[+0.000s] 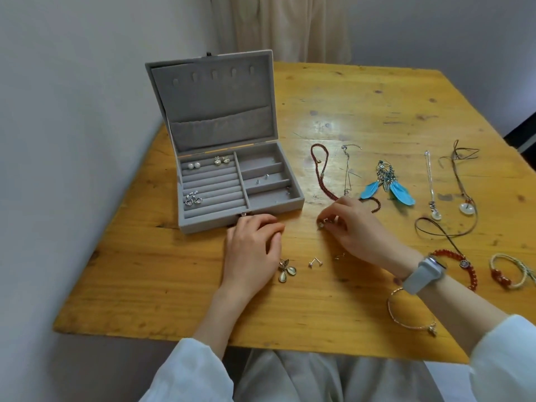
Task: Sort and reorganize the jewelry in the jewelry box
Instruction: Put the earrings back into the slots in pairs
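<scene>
Just in front of the open jewelry box (232,181), on the wooden tabletop (377,105), my right hand (356,224) pinches a small stud earring (322,224) between fingertips and thumb. My left hand (252,250) rests flat and relaxed beside the box's front edge, holding nothing; the two hands lie apart. I judge this to be the earring stage: pearl studs (193,165) and two other pairs already sit in the ring rolls, and small pieces lie in the side compartments. A teardrop earring (284,270) and a pair of tiny studs (315,262) wait near my hands. Necklaces, feather earrings (387,184) and bracelets lie further right, well apart from the box. Next I need to carry the stud leftward and press it into a roll or drop it in a compartment, without fumbling so small a piece. I can read no brand, label or writing anywhere.
</scene>
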{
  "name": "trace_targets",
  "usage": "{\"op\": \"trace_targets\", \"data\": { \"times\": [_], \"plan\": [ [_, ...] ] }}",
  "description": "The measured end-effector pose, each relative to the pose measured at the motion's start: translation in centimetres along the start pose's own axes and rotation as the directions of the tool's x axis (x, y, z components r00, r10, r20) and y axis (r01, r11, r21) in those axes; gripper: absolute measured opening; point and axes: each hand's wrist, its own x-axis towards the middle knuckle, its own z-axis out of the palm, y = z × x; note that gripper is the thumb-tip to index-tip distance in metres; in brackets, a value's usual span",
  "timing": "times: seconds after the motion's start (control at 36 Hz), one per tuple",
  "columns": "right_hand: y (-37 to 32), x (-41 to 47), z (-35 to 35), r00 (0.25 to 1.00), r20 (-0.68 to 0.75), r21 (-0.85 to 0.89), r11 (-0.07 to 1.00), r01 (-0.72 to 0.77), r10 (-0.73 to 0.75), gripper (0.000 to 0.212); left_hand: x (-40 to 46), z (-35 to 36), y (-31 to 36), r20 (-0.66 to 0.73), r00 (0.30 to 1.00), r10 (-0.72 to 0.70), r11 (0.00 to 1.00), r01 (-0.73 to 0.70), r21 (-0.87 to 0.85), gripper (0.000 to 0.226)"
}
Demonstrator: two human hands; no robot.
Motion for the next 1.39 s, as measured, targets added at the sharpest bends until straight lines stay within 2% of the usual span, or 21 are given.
{"op": "trace_targets", "data": {
  "times": [0.11,0.19,0.25,0.33,0.5,0.64,0.78,0.86,0.97,1.08,1.19,1.28,1.39],
  "plan": [
    [0.2,0.1,0.2,1.000,-0.028,0.006,1.000,-0.004,0.004,0.015,-0.1,0.0,0.3,-0.006,1.000,0.003,1.000,-0.002,0.024,0.041],
    [0.4,-0.1,0.3,0.999,-0.049,0.021,1.000,-0.007,0.008,0.016,0.1,-0.1,0.9,0.000,1.000,0.000,1.000,0.000,0.015,0.026],
    [0.7,-0.1,0.3,0.998,-0.060,0.033,0.999,-0.007,0.009,0.016,0.5,-0.1,1.7,0.061,0.998,0.010,1.000,-0.008,-0.029,0.023],
    [1.0,-0.2,0.4,0.997,-0.077,0.053,0.999,-0.012,0.016,0.014,1.6,0.3,3.2,0.150,0.988,0.045,0.998,-0.038,-0.053,0.030],
    [1.2,-0.2,0.3,0.992,-0.116,0.156,0.987,-0.040,0.059,0.008,3.6,1.8,5.4,0.235,0.969,0.070,0.997,-0.073,0.006,0.033],
    [1.3,0.0,0.0,0.987,-0.107,0.247,0.965,-0.087,0.117,0.009,3.9,2.0,5.5,0.196,0.979,0.049,0.999,-0.053,0.012,0.019],
    [0.8,0.8,-0.5,0.985,-0.079,0.330,0.936,-0.118,0.152,0.005,4.0,0.0,4.5,0.123,0.992,0.031,0.997,-0.021,-0.077,0.015],
    [0.1,1.6,-0.7,0.988,-0.067,0.379,0.919,-0.106,0.142,0.003,4.6,-2.7,3.2,0.022,0.999,-0.043,0.984,0.047,-0.173,0.013],
    [-1.5,3.4,-0.5,0.987,-0.125,0.384,0.922,-0.041,0.096,0.003,6.0,-6.2,0.2,-0.088,0.982,-0.169,0.958,0.143,-0.246,0.009],
    [-3.7,6.0,0.2,0.982,-0.184,0.406,0.913,0.042,0.037,0.007,7.8,-8.6,-3.5,-0.145,0.960,-0.240,0.967,0.223,-0.120,0.009],
    [-5.6,8.1,1.4,0.984,-0.177,0.428,0.899,0.096,-0.021,0.011,9.2,-9.6,-6.4,-0.068,0.944,-0.323,0.946,0.322,-0.038,0.012],
    [-6.3,9.2,2.3,0.986,-0.163,0.440,0.893,0.091,-0.020,0.013,9.7,-9.3,-7.5,-0.005,0.946,-0.324,0.944,0.324,0.060,0.014],
    [-6.5,9.8,3.3,0.987,-0.163,0.441,0.893,0.083,-0.011,0.013,10.1,-8.8,-8.2,-0.019,0.949,-0.315,0.942,0.315,0.117,0.013]
  ]
}}
